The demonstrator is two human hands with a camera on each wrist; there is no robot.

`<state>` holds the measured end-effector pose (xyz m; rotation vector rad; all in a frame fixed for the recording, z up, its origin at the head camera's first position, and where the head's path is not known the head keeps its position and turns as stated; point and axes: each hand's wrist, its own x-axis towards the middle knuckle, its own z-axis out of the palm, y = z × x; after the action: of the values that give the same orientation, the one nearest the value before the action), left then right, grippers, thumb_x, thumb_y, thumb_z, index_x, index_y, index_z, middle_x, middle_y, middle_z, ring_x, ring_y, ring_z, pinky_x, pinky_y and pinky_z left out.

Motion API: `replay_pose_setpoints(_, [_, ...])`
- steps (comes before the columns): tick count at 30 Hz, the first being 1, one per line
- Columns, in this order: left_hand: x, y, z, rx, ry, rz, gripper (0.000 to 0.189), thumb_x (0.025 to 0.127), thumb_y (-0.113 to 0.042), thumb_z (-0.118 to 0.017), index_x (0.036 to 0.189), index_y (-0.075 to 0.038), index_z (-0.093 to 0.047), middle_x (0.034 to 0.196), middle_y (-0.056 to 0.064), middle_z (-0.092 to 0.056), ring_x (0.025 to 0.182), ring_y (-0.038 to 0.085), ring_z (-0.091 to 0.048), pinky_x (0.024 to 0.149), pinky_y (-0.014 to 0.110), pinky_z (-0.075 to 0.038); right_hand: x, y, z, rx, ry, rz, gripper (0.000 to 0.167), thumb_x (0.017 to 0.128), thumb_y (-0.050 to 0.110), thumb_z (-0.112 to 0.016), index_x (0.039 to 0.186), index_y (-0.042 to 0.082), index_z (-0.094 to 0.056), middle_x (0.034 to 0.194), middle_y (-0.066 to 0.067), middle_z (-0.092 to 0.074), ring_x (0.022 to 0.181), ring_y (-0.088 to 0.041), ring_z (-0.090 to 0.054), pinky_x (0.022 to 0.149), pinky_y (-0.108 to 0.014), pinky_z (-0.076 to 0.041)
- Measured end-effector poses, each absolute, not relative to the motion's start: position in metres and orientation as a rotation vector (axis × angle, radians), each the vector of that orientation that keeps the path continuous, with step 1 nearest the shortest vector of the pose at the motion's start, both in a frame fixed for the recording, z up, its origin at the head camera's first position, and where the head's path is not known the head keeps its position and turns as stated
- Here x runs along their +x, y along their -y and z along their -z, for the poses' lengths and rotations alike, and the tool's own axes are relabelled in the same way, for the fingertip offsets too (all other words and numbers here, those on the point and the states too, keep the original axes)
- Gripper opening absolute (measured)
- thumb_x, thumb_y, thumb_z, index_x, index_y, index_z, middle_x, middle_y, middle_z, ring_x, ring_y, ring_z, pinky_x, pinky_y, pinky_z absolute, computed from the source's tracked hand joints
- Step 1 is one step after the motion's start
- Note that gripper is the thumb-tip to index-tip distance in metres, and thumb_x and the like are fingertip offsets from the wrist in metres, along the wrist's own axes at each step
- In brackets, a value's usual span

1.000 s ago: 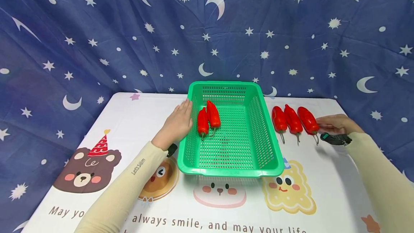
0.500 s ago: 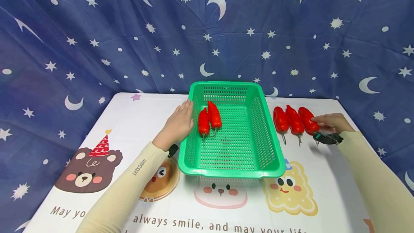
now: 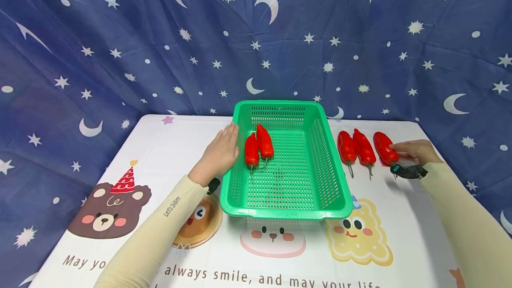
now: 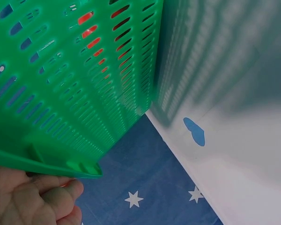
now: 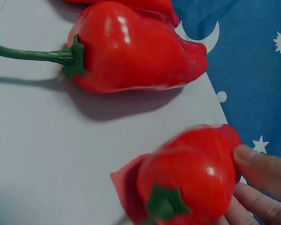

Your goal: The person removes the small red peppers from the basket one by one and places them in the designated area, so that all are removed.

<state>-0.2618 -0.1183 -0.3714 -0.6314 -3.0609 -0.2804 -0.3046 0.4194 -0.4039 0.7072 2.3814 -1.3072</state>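
In the head view a green plastic basket [image 3: 286,214] stands on the table, with two red peppers [image 3: 264,142] inside near its left wall. My left hand [image 3: 219,152] rests along the basket's left rim, fingers fairly straight; from the left wrist its fingers [image 4: 61,201] touch the rim from outside. To the right of the basket, two red peppers with green stems [image 3: 364,148] lie side by side. My right hand [image 3: 416,151] pinches a third red pepper [image 5: 192,173] between thumb and fingers. It is tilted, stem end toward the right wrist camera.
A white tablecloth [image 3: 192,132] with cartoon prints covers the table. Behind it hangs a blue curtain [image 3: 216,48] with moons and stars. Under the held pepper shows a flat red patch [image 5: 129,187] on the cloth.
My right hand has moved in from the right and taken hold of the rightmost pepper, which has shifted slightly right, away from its neighbour. The left hand and basket stay put.
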Motion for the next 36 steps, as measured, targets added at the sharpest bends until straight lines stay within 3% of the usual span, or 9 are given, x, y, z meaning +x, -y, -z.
replay_pose_setpoints(2, [-0.262, 0.118, 0.371, -0.629, 3.061, 0.282, 0.058, 0.097, -0.017, -0.032, 0.147, 0.008, -0.017, 0.156, 0.022, -0.014, 0.146, 0.032, -0.015, 0.120, 0.043, -0.014, -0.304, -0.419, 0.402, 0.652, -2.382, 1.288, 0.082, 0.087, 0.043, -0.060, 0.142, -0.009, -0.029, 0.100, -0.003, -0.058, 0.116, -0.034, -0.045, 0.102, -0.045, -0.042])
replay_pose_setpoints(5, [-0.261, 0.118, 0.371, -0.627, 3.064, 0.277, 0.058, 0.097, -0.018, -0.031, 0.147, 0.008, -0.016, 0.156, 0.021, -0.013, 0.146, 0.032, -0.014, 0.120, 0.043, -0.014, -0.303, -0.418, 0.400, 0.598, -2.372, 1.249, 0.084, 0.089, 0.046, -0.057, 0.142, -0.012, -0.027, 0.080, 0.012, -0.057, 0.096, -0.019, -0.057, 0.090, -0.034, -0.052])
replay_pose_setpoints(10, [-0.261, 0.117, 0.370, -0.633, 3.071, 0.273, 0.058, 0.097, -0.018, -0.031, 0.147, 0.008, -0.015, 0.156, 0.021, -0.012, 0.146, 0.032, -0.013, 0.120, 0.043, -0.014, -0.303, -0.418, 0.399, 0.575, -2.328, 1.271, 0.081, 0.090, 0.042, -0.055, 0.139, -0.017, -0.028, 0.067, 0.016, -0.057, 0.068, 0.000, -0.061, 0.074, -0.022, -0.056])
replay_pose_setpoints(24, [-0.262, 0.118, 0.370, -0.632, 3.080, 0.272, 0.058, 0.098, -0.018, -0.029, 0.147, 0.007, -0.014, 0.157, 0.021, -0.012, 0.146, 0.032, -0.014, 0.120, 0.043, -0.013, -0.304, -0.433, 0.397, 0.527, -2.265, 1.272, 0.083, 0.092, 0.040, -0.054, 0.141, -0.017, -0.021, 0.070, 0.017, -0.058, 0.069, 0.000, -0.063, 0.076, -0.024, -0.057])
replay_pose_setpoints(26, [-0.262, 0.118, 0.370, -0.631, 3.080, 0.276, 0.058, 0.097, -0.018, -0.030, 0.147, 0.007, -0.014, 0.157, 0.021, -0.012, 0.146, 0.032, -0.014, 0.120, 0.043, -0.013, -0.303, -0.435, 0.396, 0.521, -2.247, 1.308, 0.076, 0.091, 0.039, -0.055, 0.136, -0.018, -0.033, 0.070, 0.016, -0.058, 0.070, -0.001, -0.064, 0.075, -0.023, -0.057])
replay_pose_setpoints(29, [-0.262, 0.117, 0.370, -0.630, 3.079, 0.281, 0.058, 0.097, -0.018, -0.030, 0.147, 0.007, -0.015, 0.157, 0.021, -0.012, 0.146, 0.031, -0.013, 0.120, 0.043, -0.013, -0.301, -0.438, 0.395, 0.528, -2.198, 1.391, 0.047, 0.090, 0.035, -0.059, 0.115, -0.006, -0.064, 0.071, 0.015, -0.060, 0.071, -0.003, -0.065, 0.074, -0.024, -0.057])
replay_pose_setpoints(31, [-0.262, 0.117, 0.370, -0.630, 3.078, 0.281, 0.058, 0.097, -0.018, -0.030, 0.147, 0.007, -0.015, 0.157, 0.021, -0.012, 0.146, 0.032, -0.013, 0.120, 0.043, -0.013, -0.300, -0.440, 0.395, 0.538, -2.186, 1.411, 0.037, 0.090, 0.033, -0.060, 0.106, 0.000, -0.069, 0.072, 0.015, -0.061, 0.071, -0.004, -0.066, 0.074, -0.023, -0.057])
replay_pose_setpoints(33, [-0.262, 0.117, 0.370, -0.630, 3.079, 0.282, 0.058, 0.097, -0.018, -0.030, 0.147, 0.008, -0.015, 0.157, 0.021, -0.012, 0.146, 0.031, -0.013, 0.120, 0.043, -0.013, -0.300, -0.440, 0.396, 0.543, -2.185, 1.395, 0.043, 0.091, 0.033, -0.059, 0.115, -0.002, -0.063, 0.072, 0.015, -0.060, 0.072, -0.003, -0.065, 0.075, -0.023, -0.057])
replay_pose_setpoints(36, [-0.262, 0.117, 0.370, -0.630, 3.078, 0.281, 0.059, 0.097, -0.018, -0.031, 0.147, 0.008, -0.015, 0.156, 0.022, -0.012, 0.146, 0.032, -0.014, 0.120, 0.043, -0.013, -0.300, -0.437, 0.399, 0.530, -2.206, 1.338, 0.070, 0.092, 0.035, -0.056, 0.137, -0.014, -0.034, 0.072, 0.016, -0.059, 0.073, -0.002, -0.064, 0.076, -0.023, -0.057])
